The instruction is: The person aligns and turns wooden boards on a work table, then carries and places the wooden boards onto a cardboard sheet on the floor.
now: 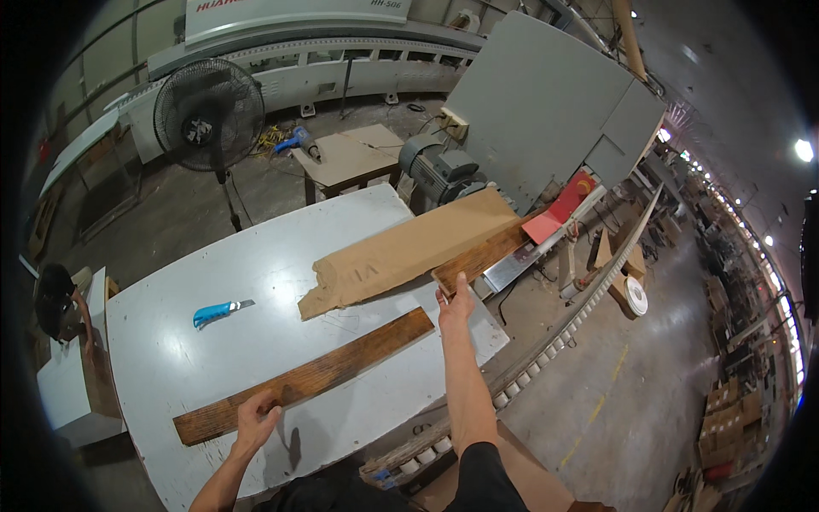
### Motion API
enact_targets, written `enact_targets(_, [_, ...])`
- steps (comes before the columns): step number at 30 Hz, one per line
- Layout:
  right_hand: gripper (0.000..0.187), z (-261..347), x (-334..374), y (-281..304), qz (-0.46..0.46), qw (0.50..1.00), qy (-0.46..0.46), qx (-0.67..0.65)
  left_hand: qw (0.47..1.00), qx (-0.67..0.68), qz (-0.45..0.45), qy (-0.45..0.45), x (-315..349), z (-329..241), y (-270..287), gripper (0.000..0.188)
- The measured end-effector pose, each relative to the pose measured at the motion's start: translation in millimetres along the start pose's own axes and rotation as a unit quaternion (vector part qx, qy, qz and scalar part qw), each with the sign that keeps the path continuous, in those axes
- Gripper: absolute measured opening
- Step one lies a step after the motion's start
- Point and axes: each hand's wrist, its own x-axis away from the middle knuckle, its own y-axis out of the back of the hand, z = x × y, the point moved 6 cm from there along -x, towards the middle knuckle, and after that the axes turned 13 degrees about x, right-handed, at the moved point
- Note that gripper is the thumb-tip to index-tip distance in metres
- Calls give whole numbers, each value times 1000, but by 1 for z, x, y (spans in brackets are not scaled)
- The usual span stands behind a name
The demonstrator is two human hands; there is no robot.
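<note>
Wooden plank (307, 378), bare, lies along the desk (171, 341) near edge, left hand (254, 420) fingers gripping its end. Second plank (479, 256), still half inside cardboard wrap (409, 249) at the far right corner, right hand (455, 305) fingers closed on its exposed end; blue knife (217, 312) lies apart.

Between my hands the long wooden plank (307, 377) lies slantwise across the table (171, 341), barring the straight way forward. Beyond it the cardboard-wrapped board (409, 252) blocks the far right corner. The left half of the table lies open, with only the blue utility knife (217, 312) there. The standing fan (209, 115) stands behind the far edge.
</note>
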Motion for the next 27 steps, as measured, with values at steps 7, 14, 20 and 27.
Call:
enact_targets(7, [25,-31,44,-17,52,997,42,28,992,110,-5,69,-43,-27,-42,44])
enact_targets(14, [35,-68,138,-18,104,987,20,123,954,278,41,103,-118,-76,-117,47])
enact_targets(20, [45,-135,225,-27,242,958,-76,136,887,407,78,203,-104,-44,-131,37])
enact_targets(27, [62,-88,172,-27,160,986,-27,26,919,341,86,177,-14,-19,8,30])
